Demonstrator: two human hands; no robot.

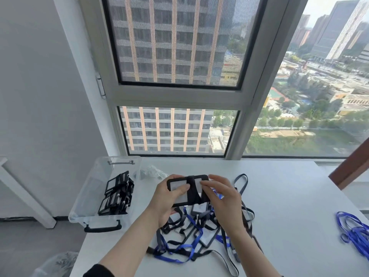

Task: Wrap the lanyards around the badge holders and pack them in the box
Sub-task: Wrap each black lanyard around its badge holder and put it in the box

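Note:
Both my hands hold one black badge holder (179, 183) above the white table, with a black lanyard (193, 191) wound round its middle. My left hand (167, 202) grips its left end, thumb on the clear window. My right hand (221, 198) pinches the lanyard wrap at its right side. Under my hands lies a tangled pile of badge holders with black and blue lanyards (197, 234). A clear plastic box (87, 198) stands at the left table edge with several wrapped badge holders (117, 193) inside.
A loose bunch of blue lanyards (353, 230) lies at the table's right edge. A crumpled clear plastic bag (153, 171) sits behind the box. The window and its sill run along the far side. A brown board (351, 166) leans at the right.

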